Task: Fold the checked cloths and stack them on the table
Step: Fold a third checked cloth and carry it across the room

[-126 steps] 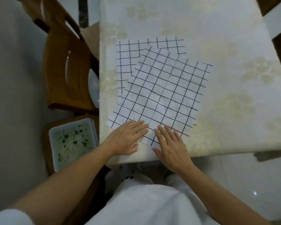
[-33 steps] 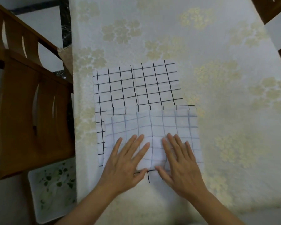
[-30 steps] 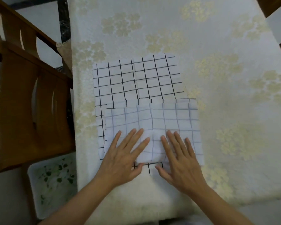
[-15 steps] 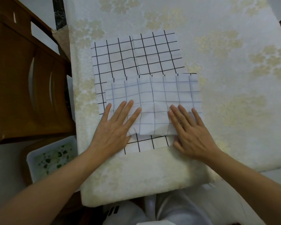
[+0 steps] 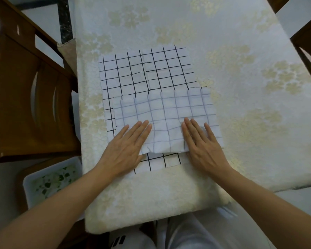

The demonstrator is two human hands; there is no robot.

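Pressing down with both palms, we have our left hand [image 5: 126, 151] and our right hand [image 5: 203, 150] flat on a folded cloth [image 5: 169, 112]. Both hands have straight, slightly spread fingers and grip nothing. The left hand covers the cloth's near left corner, and the right hand lies on its near right part, with a bare stretch of cloth between them.

The folded cloth shows its paler side, with faint grey check lines, and sits close to the near edge of the tabletop [image 5: 241, 105], towards the left edge. A narrow strip [image 5: 171, 159] with bold black lines shows from under its near edge; we cannot tell which cloth that strip belongs to.

Partly beneath the folded cloth lies a second checked cloth [image 5: 144, 71], spread open with black lines up. It reaches further towards the far edge and a little nearer the left edge.

A cream tablecloth [image 5: 151, 198] with a pale flower print covers the tabletop and hangs over the near edge. Beside the left edge stands a wooden chair [image 5: 34, 105], and nearer us a white tray [image 5: 48, 182] with a green leaf pattern. Part of another chair [image 5: 309, 47] shows past the far right corner. Our white trousers [image 5: 190, 234] show below the near edge.
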